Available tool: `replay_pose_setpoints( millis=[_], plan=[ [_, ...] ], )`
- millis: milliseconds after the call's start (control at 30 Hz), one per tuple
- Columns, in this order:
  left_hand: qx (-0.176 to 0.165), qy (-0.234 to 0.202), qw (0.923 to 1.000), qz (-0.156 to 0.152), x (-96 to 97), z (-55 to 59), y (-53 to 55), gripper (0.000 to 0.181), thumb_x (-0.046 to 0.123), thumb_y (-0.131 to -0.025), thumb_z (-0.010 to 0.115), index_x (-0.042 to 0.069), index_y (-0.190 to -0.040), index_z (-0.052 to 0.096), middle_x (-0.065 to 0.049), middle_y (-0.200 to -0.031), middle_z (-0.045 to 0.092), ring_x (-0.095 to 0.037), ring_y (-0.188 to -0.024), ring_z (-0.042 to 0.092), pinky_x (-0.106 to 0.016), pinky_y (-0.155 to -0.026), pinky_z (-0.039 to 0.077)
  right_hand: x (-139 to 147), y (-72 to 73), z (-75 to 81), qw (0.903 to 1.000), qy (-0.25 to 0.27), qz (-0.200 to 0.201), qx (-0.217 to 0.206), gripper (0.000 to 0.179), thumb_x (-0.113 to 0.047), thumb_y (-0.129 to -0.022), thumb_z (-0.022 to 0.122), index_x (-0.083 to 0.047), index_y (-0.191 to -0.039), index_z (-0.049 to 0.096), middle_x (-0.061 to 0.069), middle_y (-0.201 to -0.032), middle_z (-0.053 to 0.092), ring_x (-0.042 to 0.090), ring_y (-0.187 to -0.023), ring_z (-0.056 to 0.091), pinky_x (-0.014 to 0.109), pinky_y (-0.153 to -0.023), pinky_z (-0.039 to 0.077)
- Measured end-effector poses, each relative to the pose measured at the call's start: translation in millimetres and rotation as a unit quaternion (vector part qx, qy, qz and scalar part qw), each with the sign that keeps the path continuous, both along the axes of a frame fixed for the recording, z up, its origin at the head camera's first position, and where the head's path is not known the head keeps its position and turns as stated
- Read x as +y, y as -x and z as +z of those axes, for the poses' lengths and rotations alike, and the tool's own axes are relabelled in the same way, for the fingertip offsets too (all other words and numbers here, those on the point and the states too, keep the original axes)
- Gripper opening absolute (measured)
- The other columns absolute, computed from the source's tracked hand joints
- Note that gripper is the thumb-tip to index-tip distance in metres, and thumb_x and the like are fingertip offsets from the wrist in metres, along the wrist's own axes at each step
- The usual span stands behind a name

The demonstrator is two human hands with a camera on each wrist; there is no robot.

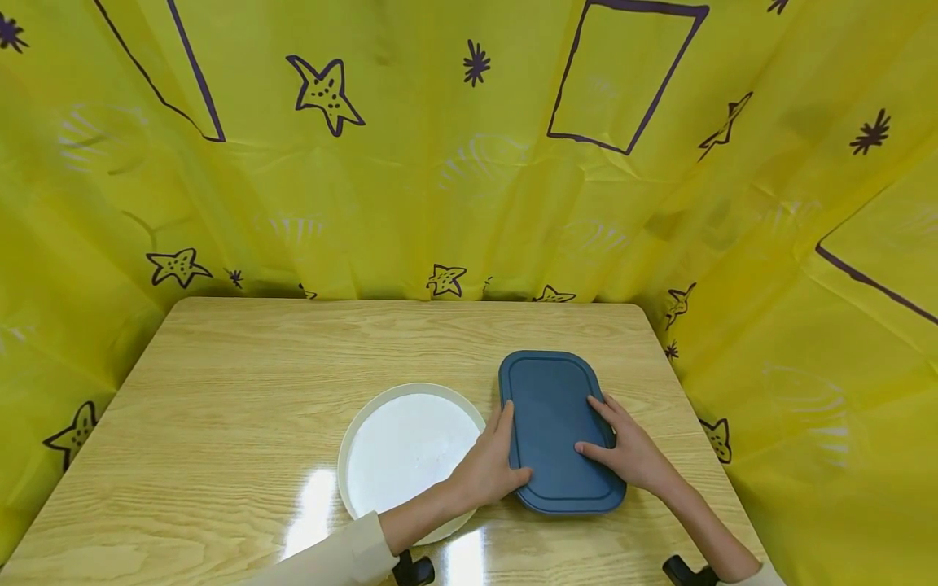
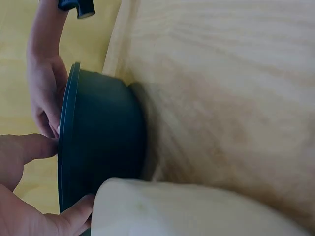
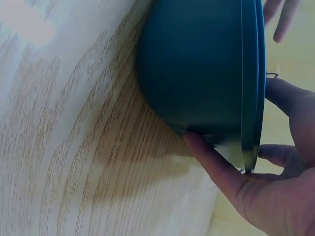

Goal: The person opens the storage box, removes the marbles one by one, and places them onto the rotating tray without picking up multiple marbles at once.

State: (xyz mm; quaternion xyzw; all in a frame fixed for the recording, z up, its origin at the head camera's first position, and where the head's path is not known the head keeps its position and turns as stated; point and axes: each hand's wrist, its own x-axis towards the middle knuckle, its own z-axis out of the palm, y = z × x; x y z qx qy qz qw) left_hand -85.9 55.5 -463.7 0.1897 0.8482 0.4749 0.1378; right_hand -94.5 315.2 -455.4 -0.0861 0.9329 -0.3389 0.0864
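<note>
A dark blue rectangular container (image 1: pixel 553 423) with rounded corners and a flat lid stands on the wooden table, right of centre. From its left side my left hand (image 1: pixel 487 468) grips it, thumb on the lid and fingers along the edge. My right hand (image 1: pixel 633 448) holds the opposite side; in the right wrist view, its thumb lies over the lid and a finger (image 3: pixel 214 164) reaches under the rim to the side wall (image 3: pixel 192 73). In the left wrist view the container's deep wall (image 2: pixel 106 132) shows between both hands. Its inside is hidden by the lid.
Close to the container's left lies a round white tray (image 1: pixel 410 443) with a raised cream rim, partly under my left forearm. A yellow patterned curtain (image 1: pixel 410 203) surrounds the table's back and sides. The wooden tabletop (image 1: pixel 242 407) reaches left of the tray.
</note>
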Motion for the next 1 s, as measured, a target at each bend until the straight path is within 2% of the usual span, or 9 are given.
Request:
replay_pose_setpoints(
  millis=[100, 200, 267, 367, 533, 633, 733, 933, 1000],
  plan=[
    [-0.003, -0.052, 0.9986, -0.007, -3.8, -2.4, -6.2, 0.100, 0.012, -0.084, 0.080, -0.004, -0.157, 0.014, -0.026, -0.155, 0.031, -0.035, -0.136, 0.043, -0.043, -0.106, 0.042, -0.9, -1.2, 0.3, 1.0000, -0.005, -0.001, 0.003, 0.086, -0.031, -0.089, 0.078, 0.008, -0.151, 0.033, 0.038, -0.155, 0.017, 0.059, -0.138, 0.022, 0.069, -0.102, 0.033],
    [-0.016, -0.114, 0.9932, -0.018, -7.9, -2.8, -11.4, 0.100, 0.005, -0.080, 0.083, 0.002, -0.157, 0.018, -0.017, -0.143, 0.050, -0.023, -0.119, 0.059, -0.034, -0.097, 0.048, -2.4, -2.5, 1.4, 1.0000, -0.008, -0.004, 0.003, 0.085, -0.030, -0.089, 0.078, 0.008, -0.151, 0.033, 0.038, -0.155, 0.017, 0.059, -0.138, 0.022, 0.069, -0.102, 0.033],
    [-0.027, -0.145, 0.9887, -0.027, -10.3, -2.4, -14.6, 0.101, 0.002, -0.079, 0.083, 0.007, -0.157, 0.019, -0.013, -0.135, 0.057, -0.018, -0.111, 0.063, -0.030, -0.093, 0.050, -3.7, -3.6, 2.3, 0.9999, -0.009, -0.007, 0.005, 0.084, -0.029, -0.090, 0.077, 0.008, -0.150, 0.033, 0.038, -0.155, 0.017, 0.059, -0.138, 0.022, 0.068, -0.102, 0.034],
    [-0.039, -0.166, 0.9847, -0.033, -13.4, -2.0, -20.3, 0.099, -0.002, -0.077, 0.083, 0.008, -0.156, 0.023, -0.010, -0.133, 0.060, -0.016, -0.113, 0.062, -0.028, -0.094, 0.049, -6.2, -5.4, 3.0, 0.9997, -0.018, -0.013, 0.011, 0.081, -0.028, -0.091, 0.076, 0.009, -0.150, 0.034, 0.038, -0.154, 0.018, 0.059, -0.138, 0.023, 0.068, -0.102, 0.034],
    [-0.041, -0.157, 0.9863, -0.032, -12.3, -3.4, -31.5, 0.102, -0.005, -0.076, 0.083, 0.005, -0.157, 0.020, -0.009, -0.136, 0.059, -0.016, -0.121, 0.056, -0.033, -0.101, 0.045, -10.7, -9.9, 1.8, 0.9983, -0.045, -0.021, 0.031, 0.075, -0.025, -0.092, 0.074, 0.008, -0.149, 0.038, 0.037, -0.154, 0.020, 0.058, -0.137, 0.026, 0.068, -0.100, 0.037],
    [-0.035, -0.132, 0.9905, -0.019, -9.8, -4.4, -38.5, 0.108, -0.003, -0.076, 0.083, -0.003, -0.157, 0.013, -0.016, -0.146, 0.049, -0.023, -0.132, 0.047, -0.040, -0.108, 0.039, -13.5, -13.1, 1.5, 0.9965, -0.061, -0.023, 0.053, 0.070, -0.023, -0.092, 0.074, 0.008, -0.147, 0.042, 0.036, -0.154, 0.022, 0.058, -0.136, 0.028, 0.068, -0.099, 0.038],
    [-0.035, -0.118, 0.9924, -0.005, -7.2, -6.6, -44.6, 0.111, -0.001, -0.077, 0.083, -0.007, -0.156, 0.005, -0.023, -0.156, 0.031, -0.030, -0.141, 0.034, -0.045, -0.113, 0.031, -16.4, -16.6, 2.7, 0.9923, -0.085, -0.018, 0.088, 0.066, -0.019, -0.090, 0.076, 0.008, -0.143, 0.047, 0.035, -0.153, 0.027, 0.059, -0.135, 0.029, 0.068, -0.099, 0.038],
    [-0.046, -0.156, 0.9866, 0.004, -3.3, -12.8, -51.3, 0.106, 0.001, -0.082, 0.079, -0.002, -0.158, 0.005, -0.016, -0.161, 0.025, -0.027, -0.146, 0.026, -0.044, -0.115, 0.026, -25.3, -26.1, 5.2, 0.9757, -0.132, 0.033, 0.172, 0.057, -0.015, -0.085, 0.081, 0.002, -0.135, 0.059, 0.026, -0.149, 0.043, 0.053, -0.138, 0.031, 0.066, -0.104, 0.034],
    [-0.045, -0.151, 0.9874, 0.011, -2.5, -14.4, -51.8, 0.104, 0.002, -0.082, 0.078, -0.003, -0.158, 0.006, -0.017, -0.161, 0.023, -0.029, -0.146, 0.024, -0.045, -0.116, 0.025, -29.8, -31.0, 4.7, 0.9702, -0.134, 0.060, 0.193, 0.056, -0.017, -0.085, 0.081, 0.000, -0.134, 0.061, 0.022, -0.148, 0.046, 0.049, -0.138, 0.034, 0.065, -0.104, 0.035]
  ],
)
